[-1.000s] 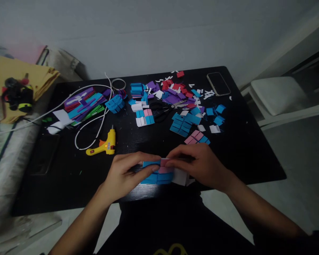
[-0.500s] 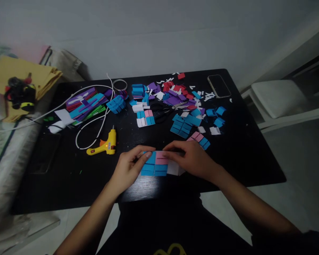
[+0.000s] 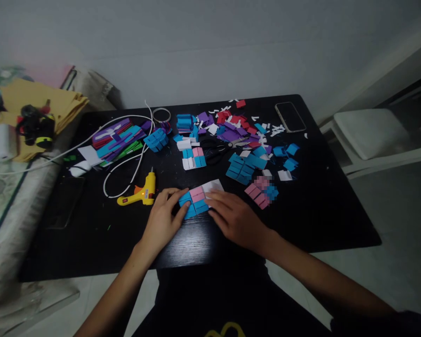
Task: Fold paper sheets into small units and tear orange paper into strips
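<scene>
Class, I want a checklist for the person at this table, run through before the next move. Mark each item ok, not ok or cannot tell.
1. Left hand on the blue-and-pink piece: ok, touching its left end.
2. Right hand at the white panel: ok, fingers on it.
3. White panel joined to the piece: cannot tell, fingers cover part.
4. Glue gun well away from hands: not ok, close beside the left.
5. Glue gun hot: cannot tell.
6. Scissors clear of scraps: not ok, paper crowds the blades.

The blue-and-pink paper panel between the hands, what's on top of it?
The left hand covers some of the left end of the panel; the right hand is partly over the white paper at its other end. Whatever they cover is hidden.
</scene>
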The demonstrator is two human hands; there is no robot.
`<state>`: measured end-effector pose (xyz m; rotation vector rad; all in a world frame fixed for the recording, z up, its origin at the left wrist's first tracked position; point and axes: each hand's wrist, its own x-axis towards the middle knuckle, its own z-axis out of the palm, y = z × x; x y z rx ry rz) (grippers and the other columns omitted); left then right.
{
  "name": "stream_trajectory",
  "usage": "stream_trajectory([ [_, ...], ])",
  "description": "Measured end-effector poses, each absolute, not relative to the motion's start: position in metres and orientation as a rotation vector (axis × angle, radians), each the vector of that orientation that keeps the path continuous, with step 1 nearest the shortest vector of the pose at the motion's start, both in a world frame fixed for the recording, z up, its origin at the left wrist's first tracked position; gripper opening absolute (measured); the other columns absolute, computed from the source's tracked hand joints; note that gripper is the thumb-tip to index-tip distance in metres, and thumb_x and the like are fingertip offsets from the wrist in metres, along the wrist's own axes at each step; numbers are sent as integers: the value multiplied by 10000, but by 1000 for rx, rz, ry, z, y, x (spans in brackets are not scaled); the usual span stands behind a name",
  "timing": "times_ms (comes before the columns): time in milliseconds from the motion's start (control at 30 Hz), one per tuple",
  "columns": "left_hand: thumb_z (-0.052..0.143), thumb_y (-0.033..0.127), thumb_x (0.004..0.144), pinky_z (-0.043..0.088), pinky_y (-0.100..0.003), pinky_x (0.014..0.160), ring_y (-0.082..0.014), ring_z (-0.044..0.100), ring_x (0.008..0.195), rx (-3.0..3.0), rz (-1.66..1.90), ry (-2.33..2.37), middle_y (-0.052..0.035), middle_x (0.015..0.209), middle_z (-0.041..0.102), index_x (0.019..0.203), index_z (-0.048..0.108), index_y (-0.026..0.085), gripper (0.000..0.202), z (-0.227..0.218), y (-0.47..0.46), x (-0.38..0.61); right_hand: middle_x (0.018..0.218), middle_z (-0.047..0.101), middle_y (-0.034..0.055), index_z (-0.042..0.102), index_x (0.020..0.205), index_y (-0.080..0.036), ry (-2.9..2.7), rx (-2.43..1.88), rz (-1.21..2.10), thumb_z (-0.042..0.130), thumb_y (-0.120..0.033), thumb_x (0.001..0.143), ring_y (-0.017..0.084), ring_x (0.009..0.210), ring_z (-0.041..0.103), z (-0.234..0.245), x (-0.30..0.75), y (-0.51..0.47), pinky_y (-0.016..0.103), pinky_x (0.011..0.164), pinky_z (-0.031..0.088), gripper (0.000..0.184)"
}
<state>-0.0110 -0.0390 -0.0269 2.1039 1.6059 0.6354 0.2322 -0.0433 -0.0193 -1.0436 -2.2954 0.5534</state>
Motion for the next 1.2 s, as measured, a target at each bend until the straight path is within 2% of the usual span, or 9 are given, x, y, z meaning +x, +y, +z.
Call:
stream_trajectory([
  [100,597,330,1026,517,-533,1079,-323,626,1207,2236,592,1641,-153,1295,648,1341,694,171,365,-36,-37,-16,1534,587,213,604,1450,-69,-2495,-936,584,488,-167,1057,313,1509,482,-29,214,-44,526,1250,440,421],
  [167,599,306,1023,504,-551,1103,-341,616,1226,2309,583,1651,-175,1324,645,1379,661,138,399,-39,-38,-18,1554,557,242,585,1459,-31,-2563,-939,611,539,-195,1047,332,1515,471,-37,206,-45,526,1262,422,445],
  [333,547,247,1044,525,-528,1120,-325,618,1303,2353,624,1607,-172,1408,646,1426,613,154,400,-39,-48,-12,1607,498,232,531,1520,-67,-2583,-949,702,567,-245,1047,322,1552,418,-48,205,-45,540,1270,403,507],
  [467,473,141,1035,475,-546,1196,-331,536,1454,2482,497,1465,-197,1557,564,1519,530,111,488,-44,-57,-3,1644,429,259,434,1579,-29,-2538,-941,725,505,-239,1064,321,1589,343,-49,209,-46,538,1288,374,561],
  [567,434,101,1024,430,-570,1234,-336,497,1495,2526,422,1469,-208,1606,508,1573,463,86,550,-54,-61,-1,1652,402,277,393,1596,-5,-2516,-980,680,487,-228,1069,333,1600,306,-51,209,-48,543,1290,373,580],
  [767,381,135,1058,390,-564,1260,-307,428,1543,2538,347,1500,-189,1656,436,1630,368,106,573,-63,-65,-3,1627,407,321,413,1558,68,-2562,-1011,612,527,-238,1058,367,1581,339,-55,204,-49,541,1280,392,598],
  [1000,414,366,1102,359,-586,1261,-337,304,1599,2584,279,1482,-209,1718,291,1693,137,94,707,-59,-72,0,1636,401,312,370,1590,35,-2556,-1048,619,528,-237,1057,367,1576,350,-49,200,-59,541,1270,409,619],
  [1100,415,380,1104,340,-577,1272,-327,300,1602,2600,249,1431,-192,1721,293,1696,135,113,707,-55,-71,-6,1618,447,297,433,1561,3,-2510,-1033,707,558,-213,1027,366,1559,393,-36,204,-59,537,1243,446,589],
  [1200,431,370,1103,331,-573,1284,-310,328,1594,2575,246,1362,-154,1713,339,1691,195,155,670,-49,-66,-16,1511,606,213,601,1435,-113,-2342,-1001,817,599,-258,1014,302,1415,589,-17,214,-31,486,1168,527,445],
])
